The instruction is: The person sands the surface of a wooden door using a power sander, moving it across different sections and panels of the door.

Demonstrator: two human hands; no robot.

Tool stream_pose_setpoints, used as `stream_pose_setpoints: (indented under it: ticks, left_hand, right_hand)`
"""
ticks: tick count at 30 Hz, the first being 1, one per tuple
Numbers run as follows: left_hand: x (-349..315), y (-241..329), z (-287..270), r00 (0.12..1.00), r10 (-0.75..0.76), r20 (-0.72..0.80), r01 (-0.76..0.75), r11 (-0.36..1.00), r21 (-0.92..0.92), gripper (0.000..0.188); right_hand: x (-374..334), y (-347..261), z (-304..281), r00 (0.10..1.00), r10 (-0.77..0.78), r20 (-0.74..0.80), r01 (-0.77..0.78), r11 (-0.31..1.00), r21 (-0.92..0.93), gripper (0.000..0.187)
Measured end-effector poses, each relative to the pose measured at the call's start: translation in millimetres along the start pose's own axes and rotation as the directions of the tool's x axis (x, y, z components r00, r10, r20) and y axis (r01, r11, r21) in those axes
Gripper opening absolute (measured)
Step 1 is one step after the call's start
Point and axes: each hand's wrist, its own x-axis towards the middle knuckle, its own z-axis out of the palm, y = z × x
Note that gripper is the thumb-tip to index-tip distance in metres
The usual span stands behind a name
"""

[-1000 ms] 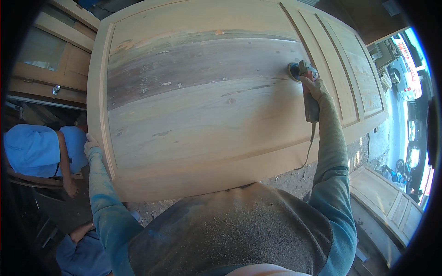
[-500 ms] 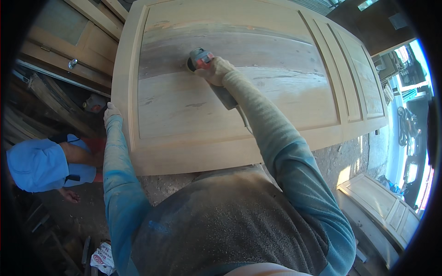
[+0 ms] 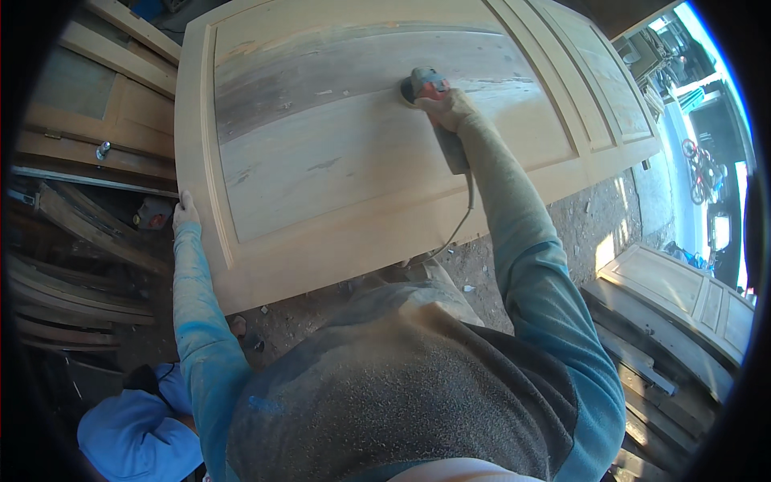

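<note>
A large pale wooden panelled door (image 3: 321, 269) lies flat in front of me, with darker, streaked patches across its big panel. My right hand (image 3: 451, 109) is closed round the head end of a red and grey angle grinder (image 3: 451, 151). The grinder's round disc rests at the panel's surface, though its underside is hidden. A grey cord (image 3: 460, 227) runs from its back end and hangs over the door's near edge. My left hand (image 3: 185, 211) grips the door's left edge, fingers partly hidden. Dust covers both sleeves.
At left stand a brown door with a round knob (image 3: 103, 150) and stacked curved wood pieces (image 3: 80, 285). A person in a blue shirt (image 3: 140, 430) is low at my left. On the right lie a smaller panelled door (image 3: 675, 289) and timber boards (image 3: 642, 365).
My right hand has moved the grinder rightward across the panel. My left hand stays on the door's edge. The person in blue has shifted lower in the view, which has turned somewhat.
</note>
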Motion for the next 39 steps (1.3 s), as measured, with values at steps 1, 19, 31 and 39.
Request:
stream_pose_setpoints:
  ticks: [1,19,31,39]
  left_hand:
    - [-3.9,1.9,1.0,0.999,-0.041,-0.01,0.041,0.999,0.03,0.087]
    - [-4.1,8.5,-7.5,0.978,-0.189,-0.092,0.2,0.971,0.131,0.088]
    - [7.5,-13.7,-1.2,0.999,-0.024,-0.032,0.023,0.998,-0.053,0.082]
    - [-73.3,-98.2,-20.0,0.931,-0.24,0.276,0.363,0.7,-0.615,0.076]
  right_hand:
    - [3.5,29.0,-24.4,0.996,0.08,-0.029,-0.079,0.996,0.029,0.061]
    - [-22.5,216.6,-166.6,0.953,0.262,-0.151,-0.257,0.965,0.053,0.075]
    - [-108.4,42.4,-37.4,0.992,0.101,0.078,-0.098,0.994,-0.037,0.066]
    - [-123.1,57.2,-15.3,0.992,0.043,-0.121,-0.051,0.997,-0.065,0.073]
